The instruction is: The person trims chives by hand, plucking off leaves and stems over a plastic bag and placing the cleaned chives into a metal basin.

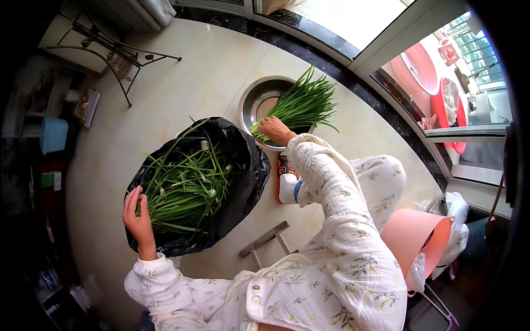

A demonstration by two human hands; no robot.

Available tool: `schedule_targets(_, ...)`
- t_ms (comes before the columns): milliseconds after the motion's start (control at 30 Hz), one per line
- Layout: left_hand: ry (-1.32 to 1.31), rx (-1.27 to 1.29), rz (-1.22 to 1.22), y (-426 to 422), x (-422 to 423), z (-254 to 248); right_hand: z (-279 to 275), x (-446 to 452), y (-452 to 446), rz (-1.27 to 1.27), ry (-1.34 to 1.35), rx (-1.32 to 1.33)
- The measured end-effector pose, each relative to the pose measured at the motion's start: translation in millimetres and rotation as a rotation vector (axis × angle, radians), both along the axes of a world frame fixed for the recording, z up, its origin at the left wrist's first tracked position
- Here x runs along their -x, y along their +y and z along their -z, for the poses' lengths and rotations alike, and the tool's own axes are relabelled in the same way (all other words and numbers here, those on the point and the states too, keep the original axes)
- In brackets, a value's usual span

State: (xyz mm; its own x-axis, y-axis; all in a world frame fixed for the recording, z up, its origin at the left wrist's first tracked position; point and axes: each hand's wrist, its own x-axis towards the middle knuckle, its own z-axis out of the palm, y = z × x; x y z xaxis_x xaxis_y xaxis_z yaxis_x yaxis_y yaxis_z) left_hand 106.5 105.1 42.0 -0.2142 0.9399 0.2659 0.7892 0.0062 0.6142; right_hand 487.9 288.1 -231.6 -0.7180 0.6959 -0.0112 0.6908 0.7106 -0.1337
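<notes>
In the head view a black plastic bag [249,179] lies spread on the floor, heaped with loose garlic chives [185,193]. My left hand [139,219] rests at the bag's left side against the chives, its fingers stretched and the thumb apart. A round metal basin [249,99] stands just beyond the bag to the right. Over it, my right hand [275,131] grips a neat bunch of garlic chives [309,102] by the pale stem ends. The leafy tips fan out past the basin's right rim. My fingers partly hide the stems.
My slippered foot [288,185] is close below the basin. A small wooden stool [265,239] is near my legs. At the right stands a pink bucket [411,234] beside plastic bags. A metal rack [124,55] occupies the upper left, and a sliding-door track [353,63] borders the tiled floor.
</notes>
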Motion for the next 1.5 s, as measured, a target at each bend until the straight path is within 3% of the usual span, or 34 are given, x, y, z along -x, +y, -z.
schedule_targets(100, -0.005, 0.009, -0.054, -2.1, 0.9, -13.9, 1.9, 5.3, 2.8, 0.029, 0.141, 0.116)
schedule_targets(167, 0.123, -0.039, 0.0, -7.2, 18.9, -18.0, -14.5, 9.9, 11.1, 0.168, 0.277, 0.181)
schedule_targets(233, 0.088, -0.017, -0.045, -14.4, 30.9, -25.2, -38.7, 13.5, 27.9, 0.283, 0.573, 0.153)
schedule_targets(333, 0.091, 0.018, -0.111, -27.7, 51.4, -30.0, -98.7, 31.0, 62.6, 0.58, 0.938, 0.242)
schedule_targets(367, 0.111, 0.03, -0.132, -32.6, 56.6, -30.6, -129.6, 43.7, 67.2, 0.543, 1.12, 0.262)
schedule_targets(433, 0.047, 0.052, -0.134, -42.6, 65.7, -30.0, -197.7, 75.7, 58.9, 0.378, 1.23, 0.25)
schedule_targets(567, 0.136, 0.076, -0.03, -61.5, 68.5, -28.7, -296.2, 162.7, -31.7, -0.078, 1.046, 0.261)
schedule_targets(633, 0.239, 0.055, 0.027, -71.4, 68.4, -25.6, -314.9, 203.7, -89.6, -0.278, 0.797, 0.298)
schedule_targets(700, 0.223, 0.069, 0.051, -79.1, 73.5, -13.9, -301.7, 242.8, -127.5, -0.529, 0.702, 0.098)
schedule_targets(1000, 0.304, 0.037, 0.052, -94.1, 84.8, 3.2, -248.6, 331.3, -171.2, -0.325, 0.229, -0.122)
schedule_targets(1067, 0.267, 0.025, 0.038, -93.8, 84.4, 0.5, -246.3, 330.6, -170.8, -0.345, 0.29, -0.098)
schedule_targets(1167, 0.158, -0.044, -0.001, -92.5, 83.9, -7.1, -270.3, 320.1, -164.3, -0.351, 0.43, 0.071)
schedule_targets(1300, -0.049, -0.094, -0.012, -91.0, 76.8, -24.7, -342.2, 291.9, -154.4, -0.292, 0.65, 0.366)
schedule_targets(1400, -0.315, -0.064, 0.023, -84.7, 67.4, -29.2, -398.6, 270.5, -146.8, -0.296, 0.701, 0.42)
schedule_targets(1500, -0.636, -0.048, 0.142, -76.0, 57.5, -32.5, -422.6, 259.5, -137.5, -0.323, 0.701, 0.269)
